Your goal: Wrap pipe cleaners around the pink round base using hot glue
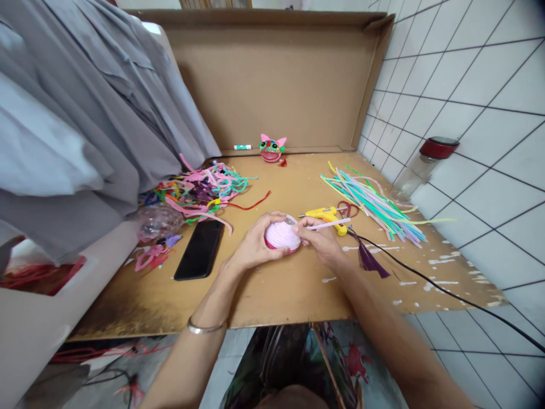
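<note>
A round ball wrapped in pale lilac strands (283, 234), with a dark pink band along its lower edge, rests in my left hand (254, 243), whose fingers and thumb curve round it. My right hand (320, 240) is closed at the ball's right side, pinching a pale lilac pipe cleaner (330, 224) whose free end sticks out to the right. A small clear patch shows at the top of the ball. Just behind my right hand lies a yellow glue gun (327, 216), its tip pointing left.
Pipe cleaners (374, 204) lie at the right, near a glass jar (421, 167), red-handled scissors (349, 209), a purple tassel (371, 260) and a black cable (409, 266). A phone (199, 250) and tangled pipe cleaners (204, 184) lie left. A decorated figure (271, 150) and marker (242, 147) stand behind.
</note>
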A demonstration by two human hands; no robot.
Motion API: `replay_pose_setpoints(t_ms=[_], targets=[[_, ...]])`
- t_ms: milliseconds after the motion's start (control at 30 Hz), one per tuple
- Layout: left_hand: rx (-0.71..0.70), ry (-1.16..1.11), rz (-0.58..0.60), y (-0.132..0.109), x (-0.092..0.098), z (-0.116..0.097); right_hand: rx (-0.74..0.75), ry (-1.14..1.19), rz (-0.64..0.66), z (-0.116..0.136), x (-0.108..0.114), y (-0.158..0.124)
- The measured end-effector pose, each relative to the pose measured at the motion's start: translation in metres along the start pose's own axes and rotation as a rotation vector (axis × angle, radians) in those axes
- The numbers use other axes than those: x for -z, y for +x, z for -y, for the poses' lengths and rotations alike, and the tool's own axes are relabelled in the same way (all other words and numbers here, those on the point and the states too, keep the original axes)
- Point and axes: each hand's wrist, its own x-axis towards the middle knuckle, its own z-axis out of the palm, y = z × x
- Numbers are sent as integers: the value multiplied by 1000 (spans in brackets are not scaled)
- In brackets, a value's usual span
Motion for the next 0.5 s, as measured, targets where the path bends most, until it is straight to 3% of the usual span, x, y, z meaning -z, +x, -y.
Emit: replay_pose_setpoints(t_ms=[500], targets=[[41, -16, -29, 1, 0, 1, -51, 8, 30, 8, 1, 3]])
